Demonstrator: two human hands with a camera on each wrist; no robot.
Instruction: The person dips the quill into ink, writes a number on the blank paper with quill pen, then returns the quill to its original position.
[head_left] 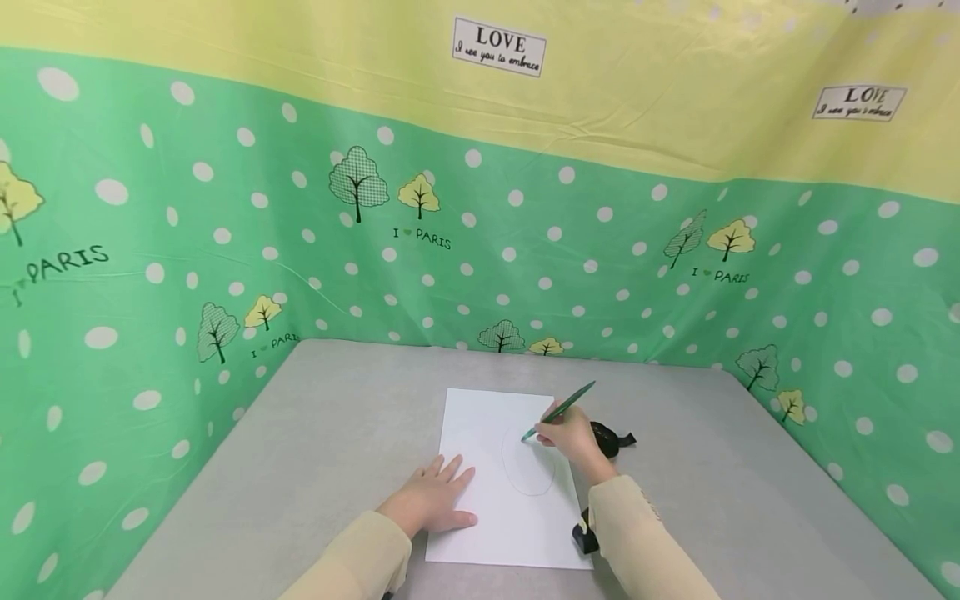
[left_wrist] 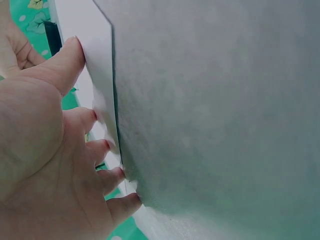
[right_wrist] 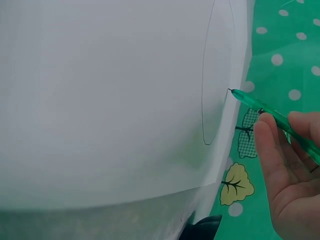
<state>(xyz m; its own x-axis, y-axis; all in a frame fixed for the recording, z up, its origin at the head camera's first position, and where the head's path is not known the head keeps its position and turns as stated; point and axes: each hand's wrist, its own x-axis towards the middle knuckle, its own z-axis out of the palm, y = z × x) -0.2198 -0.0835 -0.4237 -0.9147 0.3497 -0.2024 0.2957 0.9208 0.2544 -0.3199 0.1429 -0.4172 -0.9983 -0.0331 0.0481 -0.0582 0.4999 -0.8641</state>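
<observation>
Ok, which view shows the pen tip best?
The right wrist view: the pen fills the frame close up, its tip meeting the drawn line on the paper, held by the right hand. The head view shows the whole pen, but small. The left wrist view shows no pen, only the left hand pressing the paper's edge.
</observation>
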